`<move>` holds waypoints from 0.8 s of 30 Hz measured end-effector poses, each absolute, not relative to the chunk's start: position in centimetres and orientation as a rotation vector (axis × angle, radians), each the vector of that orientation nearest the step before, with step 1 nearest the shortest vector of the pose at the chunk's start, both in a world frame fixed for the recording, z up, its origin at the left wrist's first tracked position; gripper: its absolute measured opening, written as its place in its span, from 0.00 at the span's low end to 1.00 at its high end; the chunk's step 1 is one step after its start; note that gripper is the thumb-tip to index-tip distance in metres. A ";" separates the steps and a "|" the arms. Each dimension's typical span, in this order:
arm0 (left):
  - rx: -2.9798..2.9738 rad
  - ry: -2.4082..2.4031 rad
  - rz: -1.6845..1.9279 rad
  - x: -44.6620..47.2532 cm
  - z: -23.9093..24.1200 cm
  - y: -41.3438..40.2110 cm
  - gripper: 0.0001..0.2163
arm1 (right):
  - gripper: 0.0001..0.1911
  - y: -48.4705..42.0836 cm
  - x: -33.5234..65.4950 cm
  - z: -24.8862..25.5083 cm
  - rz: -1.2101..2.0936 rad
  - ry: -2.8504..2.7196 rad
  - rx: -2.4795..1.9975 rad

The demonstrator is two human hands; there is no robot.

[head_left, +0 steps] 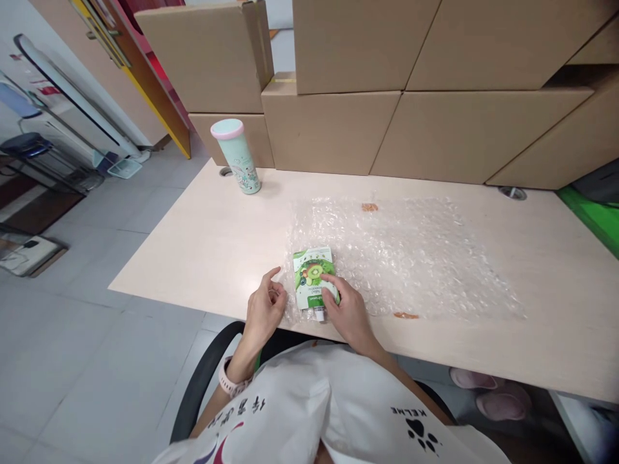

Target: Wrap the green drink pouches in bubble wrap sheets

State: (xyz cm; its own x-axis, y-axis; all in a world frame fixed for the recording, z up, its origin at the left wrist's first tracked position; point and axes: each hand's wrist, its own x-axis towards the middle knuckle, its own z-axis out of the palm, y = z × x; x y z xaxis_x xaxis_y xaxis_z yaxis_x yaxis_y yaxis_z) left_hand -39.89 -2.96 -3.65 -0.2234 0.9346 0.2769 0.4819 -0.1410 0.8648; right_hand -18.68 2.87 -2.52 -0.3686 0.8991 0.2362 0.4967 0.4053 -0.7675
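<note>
A green and white pouch with a kiwi picture and a white cap lies flat on the left end of a sheet of clear bubble wrap. Its cap points toward me. My right hand has its thumb and index finger on the pouch's right side, holding it down; the other fingers are curled beneath the palm. At the wrap's left edge, my left hand is bent with thumb and fingers close together. It appears to pinch the wrap's edge, though the contact is hard to see.
Both hands are over a pale wooden desk. A mint tumbler with a pink rim stands at the back left. Stacked cardboard boxes wall off the far side. Orange marks show on the wrap. A black chair is under me.
</note>
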 end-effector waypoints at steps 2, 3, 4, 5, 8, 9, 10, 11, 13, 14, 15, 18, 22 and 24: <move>1.593 1.641 1.348 -39.9 -3.8 -3.0 0.21 | 0.21 2.8 -18.9 -2.0 0.750 -2.066 -1.211; 1.590 1.625 1.353 -39.9 -3.9 -3.0 0.21 | 0.20 2.8 -18.9 -1.7 0.711 -2.106 -1.233; 1.577 1.617 1.355 -40.0 -4.0 -3.1 0.21 | 0.19 2.9 -18.8 -1.3 0.656 -2.147 -1.256; 1.548 1.610 1.356 -40.0 -4.0 -3.2 0.21 | 0.19 3.0 -18.7 -1.0 0.582 -2.182 -1.277; 1.389 1.549 1.386 -39.8 -3.7 -3.3 0.20 | 0.18 3.4 -18.0 -0.4 0.349 -2.252 -1.285; 1.315 1.515 1.394 -39.7 -3.4 -3.3 0.20 | 0.18 3.5 -17.8 -0.3 0.322 -2.285 -1.252; 1.230 1.482 1.396 -39.4 -2.9 -3.3 0.20 | 0.18 3.6 -17.6 -0.4 0.333 -2.326 -1.205; 1.136 1.448 1.394 -39.0 -2.4 -3.2 0.20 | 0.19 3.7 -17.5 -0.4 0.373 -2.367 -1.153; 0.953 1.382 1.399 -37.9 -1.1 -2.7 0.21 | 0.21 3.7 -17.4 -0.4 0.487 -2.403 -1.075; 0.884 1.349 1.413 -37.2 -0.3 -2.4 0.22 | 0.22 3.7 -17.3 -0.4 0.540 -2.387 -1.061; 0.847 1.318 1.437 -36.4 0.5 -1.9 0.22 | 0.22 3.6 -17.3 -0.2 0.587 -2.356 -1.057; 0.948 1.242 1.472 -33.8 2.5 -0.5 0.23 | 0.23 3.6 -16.6 0.1 0.749 -2.234 -1.060; 1.410 1.132 1.230 -31.1 3.8 0.9 0.21 | 0.24 4.0 -14.9 -0.9 1.004 -2.085 -1.095; 1.585 1.113 1.062 -30.4 3.7 1.2 0.20 | 0.25 4.2 -14.2 -2.0 1.030 -2.045 -1.136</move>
